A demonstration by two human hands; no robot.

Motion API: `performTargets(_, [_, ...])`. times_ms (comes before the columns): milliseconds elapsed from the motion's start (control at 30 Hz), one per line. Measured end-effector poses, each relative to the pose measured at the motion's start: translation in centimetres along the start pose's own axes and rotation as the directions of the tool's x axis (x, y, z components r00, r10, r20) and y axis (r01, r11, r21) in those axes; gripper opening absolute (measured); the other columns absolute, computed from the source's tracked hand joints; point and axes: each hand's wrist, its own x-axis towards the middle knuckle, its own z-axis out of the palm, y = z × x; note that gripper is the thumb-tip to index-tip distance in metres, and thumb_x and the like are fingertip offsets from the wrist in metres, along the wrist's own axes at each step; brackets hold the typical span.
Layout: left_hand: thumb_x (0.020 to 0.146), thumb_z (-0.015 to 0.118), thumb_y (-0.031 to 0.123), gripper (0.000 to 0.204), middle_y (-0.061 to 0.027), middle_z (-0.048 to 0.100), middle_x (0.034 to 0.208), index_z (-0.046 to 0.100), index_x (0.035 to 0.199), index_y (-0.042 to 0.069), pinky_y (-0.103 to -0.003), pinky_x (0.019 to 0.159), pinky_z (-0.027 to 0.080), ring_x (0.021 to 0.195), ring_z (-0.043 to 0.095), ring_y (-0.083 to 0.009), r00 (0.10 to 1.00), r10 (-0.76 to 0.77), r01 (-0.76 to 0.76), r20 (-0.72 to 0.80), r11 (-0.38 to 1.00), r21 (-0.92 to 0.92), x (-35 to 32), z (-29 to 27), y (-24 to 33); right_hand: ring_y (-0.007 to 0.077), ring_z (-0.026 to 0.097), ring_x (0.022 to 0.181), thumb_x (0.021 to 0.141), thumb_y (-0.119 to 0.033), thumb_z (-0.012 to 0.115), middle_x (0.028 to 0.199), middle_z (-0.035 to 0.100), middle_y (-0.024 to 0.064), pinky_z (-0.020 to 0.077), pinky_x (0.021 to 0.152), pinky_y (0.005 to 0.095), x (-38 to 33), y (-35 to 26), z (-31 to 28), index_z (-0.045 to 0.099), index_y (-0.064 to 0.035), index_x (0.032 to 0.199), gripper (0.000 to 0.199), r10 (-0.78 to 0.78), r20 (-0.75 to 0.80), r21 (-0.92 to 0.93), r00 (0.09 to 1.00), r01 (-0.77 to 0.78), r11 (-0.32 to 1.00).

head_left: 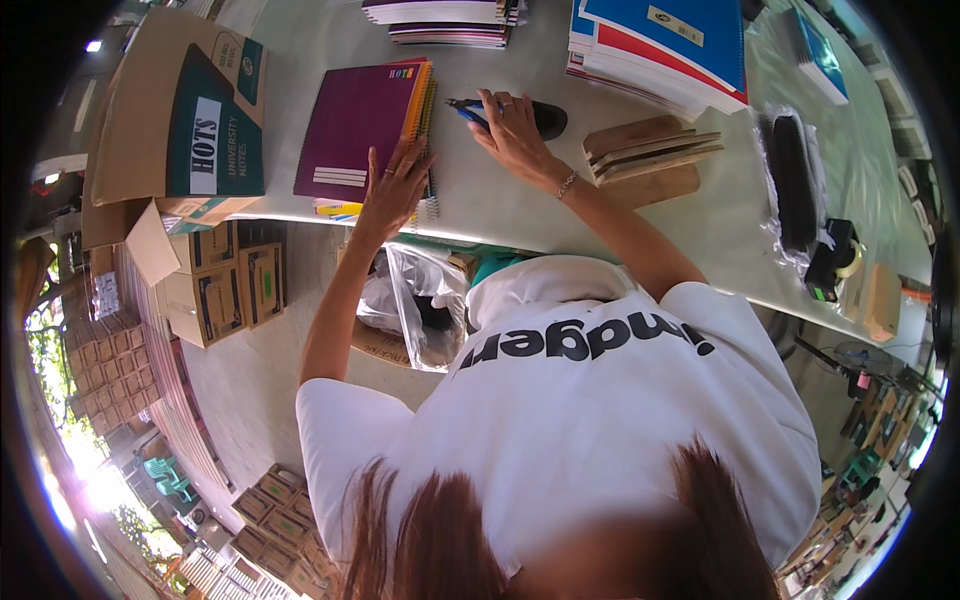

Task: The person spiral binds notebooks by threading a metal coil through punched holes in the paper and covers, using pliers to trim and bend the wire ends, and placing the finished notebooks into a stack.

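Note:
A stack of spiral notebooks with a purple cover [345, 130] on top lies on the table, its wire-bound edge to the right. My left hand [398, 188] rests with extended fingers on that bound edge, near the lower right corner. Just right of the stack, my right hand [515, 135] is curled over small pliers [462, 106] with blue handles. The jaws point left toward the notebooks, while most of the handles are hidden under my fingers. A dark, rounded object [549, 121] lies beside my right hand; I cannot tell its kind.
An open cardboard box [140, 120] stands at the left. Several notebooks in a blue-topped stack [665, 45] and another notebook stack [450, 22] lie at the back. Right are wooden boards [650, 155], a plastic-wrapped black item [793, 185] and a tape dispenser [832, 262].

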Motion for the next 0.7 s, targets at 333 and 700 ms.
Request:
performTargets(333, [0.098, 0.047, 0.017, 0.028, -0.0147, 0.057, 0.11, 0.06, 0.12, 0.008, -0.045, 0.093, 0.039, 0.107, 0.05, -0.0292, 0.445, -0.855, 0.617, -0.267, 0.509, -0.6, -7.2, -2.3, 3.8, 0.0318, 0.048, 0.1, 0.09, -0.04, 0.061, 0.118, 0.044, 0.0151, 0.0374, 0.088, 0.0474, -1.8, -5.0, -2.4, 0.044, -0.0111, 0.127, 0.05, -0.227, 0.27, 0.116, 0.936, 0.202, 0.972])
performTargets(700, [0.085, 0.071, 0.017, 0.029, -0.008, 0.065, 0.098, 0.065, 0.11, 0.002, -0.028, 0.071, 0.05, 0.081, 0.061, -0.0141, 0.153, -0.988, 0.417, 0.015, 0.051, -0.907, -4.0, 0.4, 11.1, 0.028, 0.048, 0.099, 0.087, -0.043, 0.063, 0.108, 0.053, 0.01, 0.0389, 0.085, 0.0445, -2.1, -6.5, -1.3, 0.055, -0.0107, 0.121, 0.048, -0.344, 0.279, 0.097, 0.896, 0.33, 0.939])
